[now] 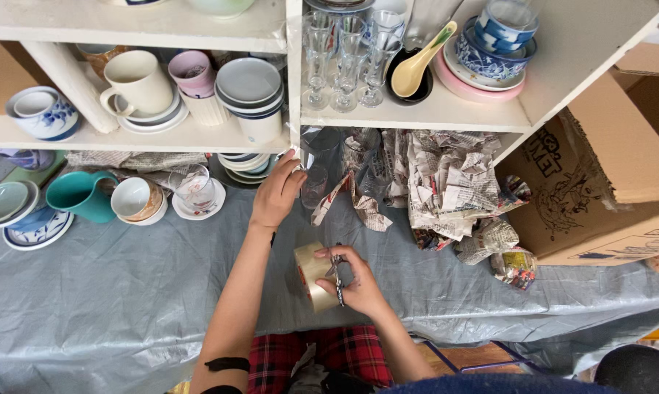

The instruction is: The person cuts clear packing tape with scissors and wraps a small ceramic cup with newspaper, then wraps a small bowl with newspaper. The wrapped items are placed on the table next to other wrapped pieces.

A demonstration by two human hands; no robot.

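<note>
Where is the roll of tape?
The roll of tape is in the right hand, with scissors, over the grey sheet, low centre.

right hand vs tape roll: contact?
Touching. The head view shows the right hand with its fingers against the side of the tan tape roll, scissors held in the same hand; no gap shows between them.

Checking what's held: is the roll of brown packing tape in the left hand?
No, the roll of brown packing tape sits in the right hand with scissors.
</note>
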